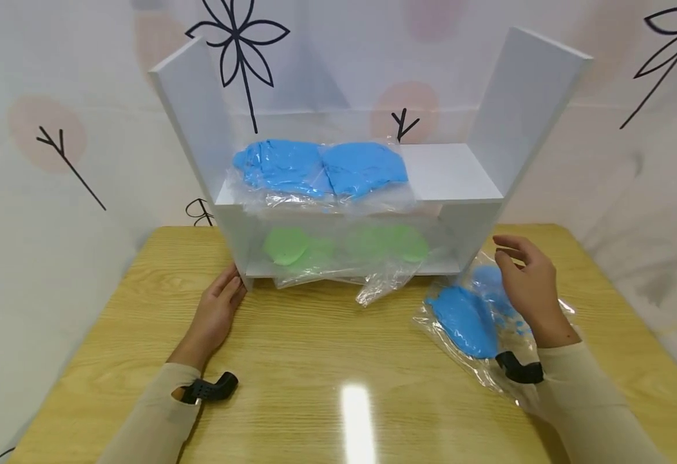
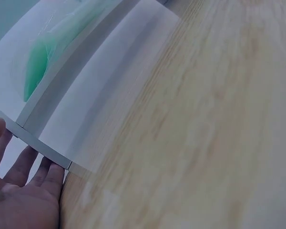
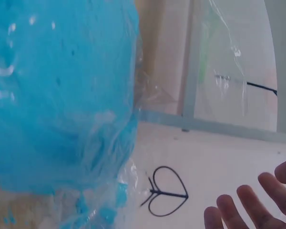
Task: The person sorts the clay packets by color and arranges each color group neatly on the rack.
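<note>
A white two-level shelf unit (image 1: 454, 177) stands at the back of the wooden table (image 1: 326, 361). Its upper board carries clear bags of blue items (image 1: 321, 169); the lower level holds clear bags of green items (image 1: 344, 248). My left hand (image 1: 219, 309) lies flat on the table with straight fingers touching the shelf's lower left corner (image 2: 47, 155). My right hand (image 1: 526, 280) hovers with relaxed, spread fingers just above a clear bag of blue items (image 1: 468, 322) lying on the table to the right of the shelf. The same bag of blue items (image 3: 57, 95) fills the right wrist view.
A pale curtain with black flower drawings (image 1: 239, 45) hangs behind the table. The green bags' loose plastic (image 1: 379, 287) spills over the shelf's front edge. Bare tabletop lies in the middle front, with a light glare (image 1: 355, 419).
</note>
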A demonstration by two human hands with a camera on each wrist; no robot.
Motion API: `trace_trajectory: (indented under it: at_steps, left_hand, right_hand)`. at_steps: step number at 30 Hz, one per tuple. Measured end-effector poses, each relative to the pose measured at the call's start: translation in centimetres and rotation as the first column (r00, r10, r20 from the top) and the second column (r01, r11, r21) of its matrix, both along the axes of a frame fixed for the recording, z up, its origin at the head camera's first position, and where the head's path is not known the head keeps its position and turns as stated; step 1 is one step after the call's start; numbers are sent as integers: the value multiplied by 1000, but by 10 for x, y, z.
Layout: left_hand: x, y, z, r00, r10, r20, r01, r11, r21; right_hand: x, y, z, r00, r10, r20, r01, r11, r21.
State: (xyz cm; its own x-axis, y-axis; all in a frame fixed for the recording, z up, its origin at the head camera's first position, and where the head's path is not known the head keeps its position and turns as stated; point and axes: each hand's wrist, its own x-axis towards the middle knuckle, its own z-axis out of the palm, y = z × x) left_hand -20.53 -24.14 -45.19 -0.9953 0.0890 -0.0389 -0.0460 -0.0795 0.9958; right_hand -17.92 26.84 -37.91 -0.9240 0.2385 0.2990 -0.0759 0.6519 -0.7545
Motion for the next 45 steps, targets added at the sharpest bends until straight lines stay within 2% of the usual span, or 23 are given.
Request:
trace_trajectory:
  at_steps: [7,13,16,21,24,31,45]
  left_hand:
    - [0,0,0,1000,4,1,-4,1000,-6]
    - [0,-1,0,1000,-2,0,2,1000,-1]
    - [-1,-1,-1,1000,-10,-5,10,1000,8]
    - [-1,-1,0,1000,-8,-8,8,1000,15]
    - [0,-1,1,1000,-4,-8,4,1000,16]
    - [1,0,2,1000,-9,-6,9,1000,24]
    - [1,-2,0,1000,-3,-11,3,1000,7]
  right_hand:
    - [-3,13,0,998,-17,63,16,1000,21]
    - [-7,25,-4,990,69,124,-76,996,54]
    - [-8,30,-7,976,114,184,-132,987,88]
    - [-9,33,-12,932,208,298,-258,956,139]
    - [-10,32,-15,908,250,336,-317,934,165]
    - [-10,30,-20,883,301,360,-389,898,204]
    - [-7,22,-27,837,403,370,-523,790,321]
